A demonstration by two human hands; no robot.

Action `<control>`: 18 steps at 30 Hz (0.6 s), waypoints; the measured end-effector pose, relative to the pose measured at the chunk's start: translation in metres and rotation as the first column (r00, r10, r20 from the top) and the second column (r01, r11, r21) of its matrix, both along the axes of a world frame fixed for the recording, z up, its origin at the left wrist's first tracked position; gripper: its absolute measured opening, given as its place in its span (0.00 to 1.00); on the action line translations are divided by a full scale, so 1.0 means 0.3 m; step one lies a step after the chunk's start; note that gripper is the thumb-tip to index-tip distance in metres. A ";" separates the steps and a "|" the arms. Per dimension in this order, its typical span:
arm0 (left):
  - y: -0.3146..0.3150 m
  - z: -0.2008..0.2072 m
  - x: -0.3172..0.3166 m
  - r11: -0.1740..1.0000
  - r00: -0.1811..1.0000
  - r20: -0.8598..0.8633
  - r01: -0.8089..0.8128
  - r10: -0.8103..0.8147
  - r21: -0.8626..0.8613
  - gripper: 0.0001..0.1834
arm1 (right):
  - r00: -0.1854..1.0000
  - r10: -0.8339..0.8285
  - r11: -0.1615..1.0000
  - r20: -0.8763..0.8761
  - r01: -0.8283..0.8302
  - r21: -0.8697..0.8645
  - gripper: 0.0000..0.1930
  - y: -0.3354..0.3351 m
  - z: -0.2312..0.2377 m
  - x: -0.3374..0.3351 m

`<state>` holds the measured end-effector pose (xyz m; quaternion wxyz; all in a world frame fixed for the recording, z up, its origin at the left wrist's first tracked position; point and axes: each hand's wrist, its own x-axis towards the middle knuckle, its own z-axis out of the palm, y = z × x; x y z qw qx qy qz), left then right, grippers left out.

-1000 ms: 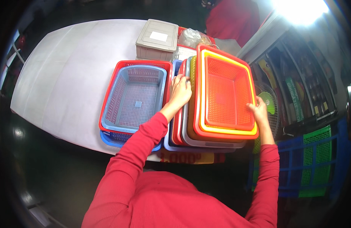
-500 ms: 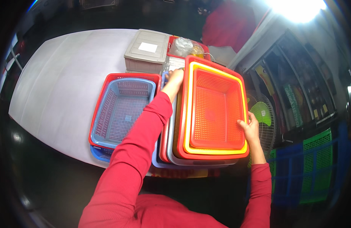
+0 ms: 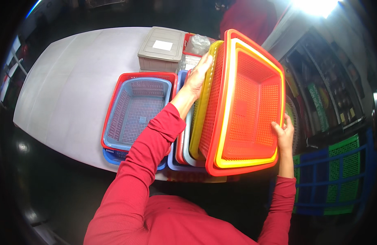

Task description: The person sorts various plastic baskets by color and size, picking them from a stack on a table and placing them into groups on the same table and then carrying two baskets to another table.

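Against the far left rim of a tilted stack of orange, yellow and red perforated plastic baskets (image 3: 245, 102), the left hand (image 3: 198, 75) lies with fingers spread flat along the yellow edge, pressing rather than curling round it. Opposite, the right hand (image 3: 283, 132) cups the near right rim, thumb on the inner wall and fingers wrapped behind. Held between both hands, the stack is raised on its left side above a lower pile of grey, red and lilac nested trays (image 3: 182, 147) at the front edge of the white oval table (image 3: 70, 90).

Left of that pile sits a pale blue mesh basket nested in a red one (image 3: 137, 110); behind them stand a beige lidded plastic box (image 3: 162, 49) and some clear wrapped items (image 3: 198, 43).

Since the left palm only pushes on the rim, the nested baskets could, I judge, slide apart or slip down toward the right.

Half a second ago the stack lay nearly flat on the pile; now its left side stands much steeper, and the left hand sits higher.
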<state>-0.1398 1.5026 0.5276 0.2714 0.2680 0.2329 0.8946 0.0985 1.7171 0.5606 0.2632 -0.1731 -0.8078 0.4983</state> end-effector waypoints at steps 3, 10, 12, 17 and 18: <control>-0.072 0.092 0.001 0.950 0.932 -0.219 -0.307 0.288 -0.058 0.32 | 0.999 -0.022 0.989 -0.034 0.027 0.147 0.25 -0.076 0.136 -0.010; -0.312 0.243 -0.077 0.795 0.752 -0.394 -0.602 0.529 -0.081 0.41 | 0.988 0.153 0.948 -0.035 -0.137 0.286 0.24 -0.242 0.424 -0.116; -0.405 0.294 -0.030 0.880 0.896 -0.185 -0.436 0.404 -0.189 0.49 | 0.985 0.171 0.952 -0.034 -0.156 0.263 0.24 -0.273 0.433 -0.144; -0.716 0.258 0.048 0.845 0.867 -0.276 -0.479 0.414 -0.237 0.46 | 0.967 0.189 0.963 0.169 -0.216 0.159 0.23 -0.478 0.420 -0.226; -0.772 0.213 0.050 0.876 0.886 -0.256 -0.440 0.388 -0.197 0.45 | 0.958 0.198 0.959 0.208 -0.233 0.161 0.23 -0.551 0.416 -0.240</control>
